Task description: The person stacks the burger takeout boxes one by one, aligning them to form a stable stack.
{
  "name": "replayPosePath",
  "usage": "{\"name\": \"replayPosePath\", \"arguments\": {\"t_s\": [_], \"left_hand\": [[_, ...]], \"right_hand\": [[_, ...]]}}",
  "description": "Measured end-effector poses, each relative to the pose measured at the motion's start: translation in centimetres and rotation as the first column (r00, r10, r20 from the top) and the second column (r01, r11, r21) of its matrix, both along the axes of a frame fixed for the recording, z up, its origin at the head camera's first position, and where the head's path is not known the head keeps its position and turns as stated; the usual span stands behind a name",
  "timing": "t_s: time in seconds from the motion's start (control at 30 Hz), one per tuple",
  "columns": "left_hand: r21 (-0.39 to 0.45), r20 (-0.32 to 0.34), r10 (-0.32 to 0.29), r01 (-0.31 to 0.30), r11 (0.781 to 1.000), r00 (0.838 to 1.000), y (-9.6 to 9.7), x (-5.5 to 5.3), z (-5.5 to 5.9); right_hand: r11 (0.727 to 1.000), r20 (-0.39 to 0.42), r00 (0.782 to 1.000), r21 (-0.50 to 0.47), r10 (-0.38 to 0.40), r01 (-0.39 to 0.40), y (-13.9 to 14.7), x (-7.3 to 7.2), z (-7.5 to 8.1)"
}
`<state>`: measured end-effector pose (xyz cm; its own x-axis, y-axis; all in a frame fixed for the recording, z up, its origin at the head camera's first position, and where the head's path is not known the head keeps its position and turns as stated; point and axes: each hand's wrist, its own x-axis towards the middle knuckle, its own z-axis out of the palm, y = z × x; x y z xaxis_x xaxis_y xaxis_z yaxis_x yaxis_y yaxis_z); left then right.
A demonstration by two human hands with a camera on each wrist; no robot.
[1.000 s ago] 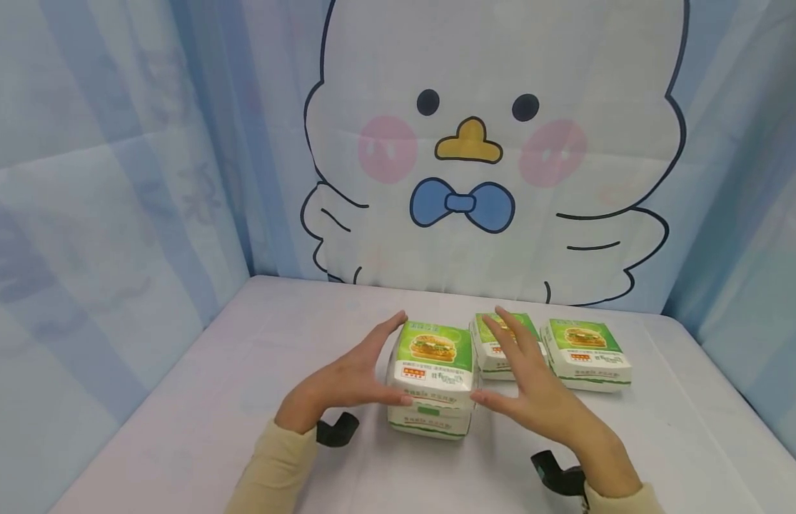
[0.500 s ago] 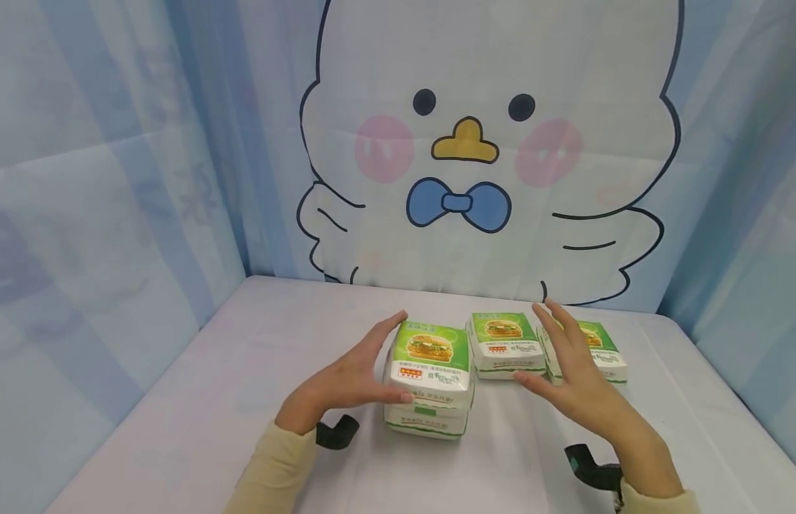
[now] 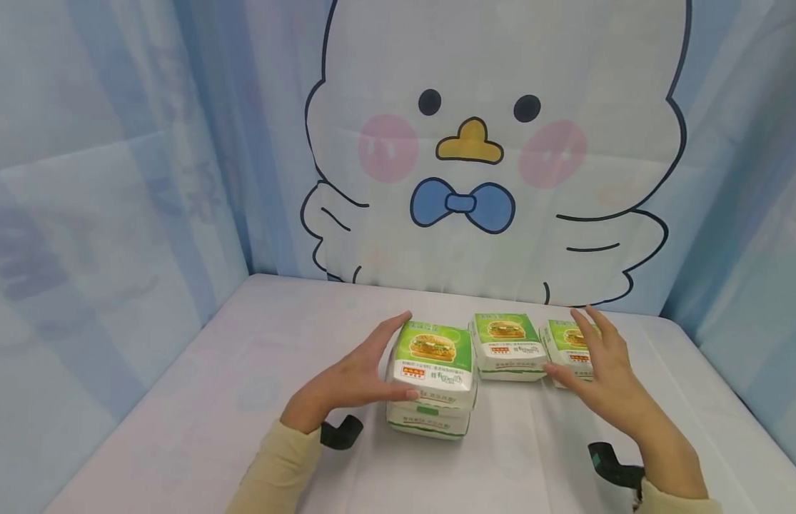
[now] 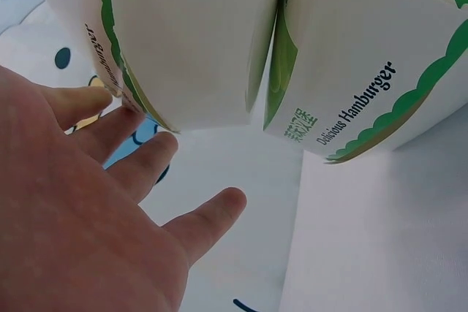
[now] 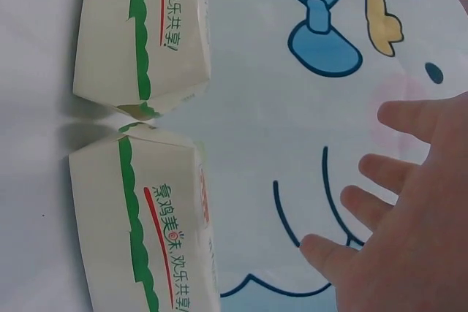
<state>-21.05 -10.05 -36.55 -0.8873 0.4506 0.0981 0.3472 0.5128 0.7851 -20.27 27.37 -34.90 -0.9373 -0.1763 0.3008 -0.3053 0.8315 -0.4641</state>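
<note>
Two white-and-green hamburger boxes stand stacked in the head view, an upper box on a lower box. My left hand spans the upper one's left side, thumb over its front and a forefinger by its back corner. The left wrist view has these fingers nearly straight, their tips right at that box's edge. My right hand holds nothing, its fingers spread above and in front of the rightmost box, partly hiding it. In the right wrist view its fingertips are apart from the boxes.
A third, single box sits between the stack and the rightmost box, close beside both. All rest on a white-covered table. Behind rises a cloth backdrop with a cartoon chick, and curtains close off the sides.
My right hand has moved right, from beside the stack, past the middle box, to the rightmost one. The left hand and all the boxes have stayed in place.
</note>
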Motion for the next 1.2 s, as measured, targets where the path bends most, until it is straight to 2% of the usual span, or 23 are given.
{"name": "replayPosePath", "arguments": {"t_s": [0.17, 0.33, 0.57, 0.73, 0.97, 1.2], "left_hand": [[-0.004, -0.023, 0.011, -0.011, 1.000, 1.000, 0.1, -0.1, 0.0], [-0.008, -0.048, 0.010, -0.011, 1.000, 0.999, 0.1, -0.2, -0.1], [-0.009, -0.061, -0.002, 0.001, 1.000, 0.998, 0.0, -0.2, -0.1], [-0.009, -0.061, -0.001, 0.000, 1.000, 0.998, 0.0, -0.2, 0.0], [-0.017, -0.059, 0.002, -0.003, 1.000, 0.998, 0.0, -0.1, 0.1], [-0.005, -0.056, -0.001, 0.001, 1.000, 0.998, 0.0, -0.1, 0.1]], "right_hand": [[0.999, 0.030, 0.999, 0.010, -0.034, 0.034, 0.6, -0.2, -0.4], [0.999, 0.022, 0.999, 0.015, -0.047, 0.046, 1.2, -0.5, -0.8], [0.996, 0.001, 0.997, 0.047, -0.078, 0.078, 1.8, -1.0, -1.8], [0.993, 0.032, 0.995, 0.080, -0.091, 0.089, 2.2, -1.4, -2.6], [0.989, 0.093, 0.993, 0.130, -0.079, 0.066, 2.8, -1.8, -3.5], [0.977, 0.078, 0.995, 0.209, -0.069, 0.052, 3.2, -1.8, -3.6]]}}
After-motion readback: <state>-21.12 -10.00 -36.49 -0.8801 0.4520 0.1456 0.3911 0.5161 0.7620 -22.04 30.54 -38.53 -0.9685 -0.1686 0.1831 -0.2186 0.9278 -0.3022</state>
